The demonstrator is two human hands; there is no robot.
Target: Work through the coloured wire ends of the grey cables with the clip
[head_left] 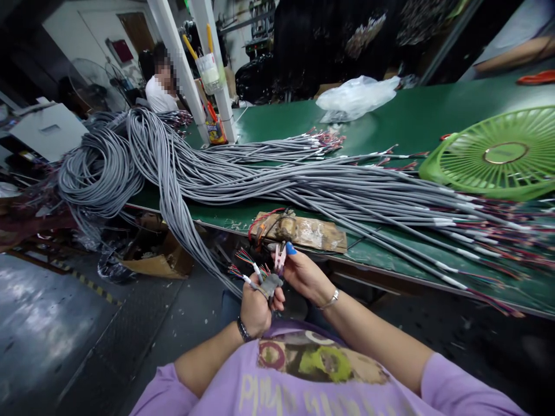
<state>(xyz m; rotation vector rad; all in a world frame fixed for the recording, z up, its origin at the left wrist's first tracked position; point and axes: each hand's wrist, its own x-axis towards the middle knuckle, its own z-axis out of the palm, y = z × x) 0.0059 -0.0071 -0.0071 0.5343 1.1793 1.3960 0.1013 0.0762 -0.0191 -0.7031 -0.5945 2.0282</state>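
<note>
Two grey round-sheathed cable ends with white bands and thin multicoloured wires (pixel 258 271) are gripped in the curled left hand (pixel 255 309), in front of the near edge of the green-topped table (pixel 281 112) and clear of its surface. A small piece of dark grey material (pixel 269 284) is seen at the thumb side of that hand; whether it is worn or held cannot be told.

By the right hand (pixel 306 277), a small pale pink peg-like clip (pixel 280 261) is pinched close to the wire tips, with a blue cover (pixel 290 248) on the thumb. Whether any wire is caught in the clip cannot be made out.

The step in hand is judged to be the working of the exposed wire ends. For the next move, the cables would need to be held firmly, with the wires spread apart so that single ones can be reached.

At the table's near edge, just beyond the hands, a worn brown wooden block (pixel 321 232) is placed. Behind it, a long bundle of grey cables (pixel 243 185) is laid towards the right edge.
</note>
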